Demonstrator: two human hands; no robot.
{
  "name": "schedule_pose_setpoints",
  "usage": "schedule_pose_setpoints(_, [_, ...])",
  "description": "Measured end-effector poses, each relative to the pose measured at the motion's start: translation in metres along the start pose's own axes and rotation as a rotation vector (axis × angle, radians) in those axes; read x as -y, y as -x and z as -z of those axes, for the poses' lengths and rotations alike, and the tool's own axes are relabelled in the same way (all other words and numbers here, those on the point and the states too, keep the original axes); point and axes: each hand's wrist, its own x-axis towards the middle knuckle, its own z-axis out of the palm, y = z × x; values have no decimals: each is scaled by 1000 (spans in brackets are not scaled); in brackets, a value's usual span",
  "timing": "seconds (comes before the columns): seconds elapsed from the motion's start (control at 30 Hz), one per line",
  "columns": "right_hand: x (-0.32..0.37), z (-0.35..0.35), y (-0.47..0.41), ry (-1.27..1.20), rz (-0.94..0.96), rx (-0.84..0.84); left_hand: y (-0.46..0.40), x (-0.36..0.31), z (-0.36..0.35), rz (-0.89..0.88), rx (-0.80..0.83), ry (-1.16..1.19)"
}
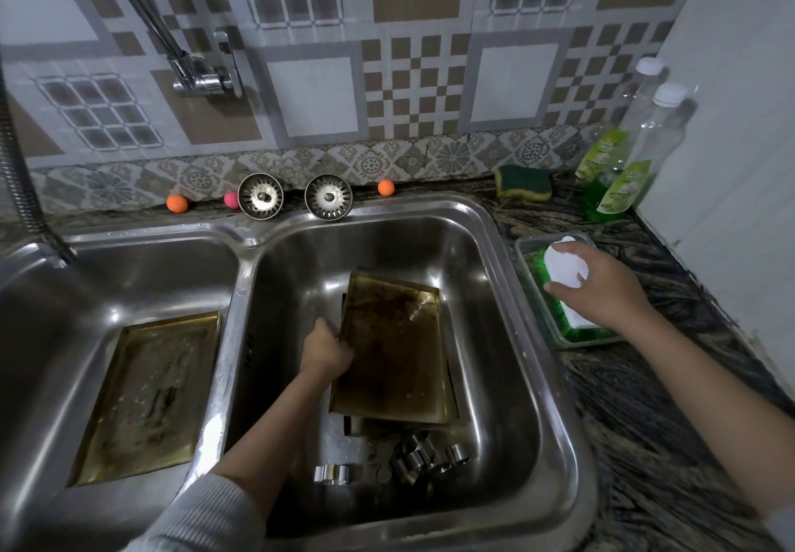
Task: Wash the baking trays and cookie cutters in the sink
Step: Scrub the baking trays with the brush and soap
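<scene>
With the left hand (pixel 325 351) fingers clamped on the greasy baking tray (pixel 389 349) tilted in the right basin and the right hand (pixel 602 289) fingers closed on the white sponge (pixel 563 269), the tray could slip onto the cookie cutters (pixel 413 461) below.

Dim light, glare on the sink (pixel 494 224), edges bowed

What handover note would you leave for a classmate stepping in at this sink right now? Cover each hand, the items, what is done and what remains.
Left hand grips the left edge of the dirty tray in the right basin.
Right hand holds a white sponge over the soap dish on the counter.
Second tray lies in the left basin, also dirty.
Cookie cutters sit at the right basin's front.
Done: nothing looks clean.
Left: scrub both trays and the cutters.
</scene>
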Motion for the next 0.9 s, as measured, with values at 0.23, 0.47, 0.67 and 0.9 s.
schedule_pose_setpoints(0.23, [44, 38, 19, -251, 57, -208, 35, -9, 1, -219, -129, 319])
schedule_pose_setpoints(0.47, [103, -29, 67, -352, 247, 62, 61, -15, -7, -340, -217, 515])
schedule_pose_setpoints(0.67, [128, -90, 68, -180, 388, 145, 97, -35, -3, -483, -371, 577])
schedule_pose_setpoints(0.9, [166, -82, 53, -167, 330, -50, 114, -46, 1, -580, -451, 540])
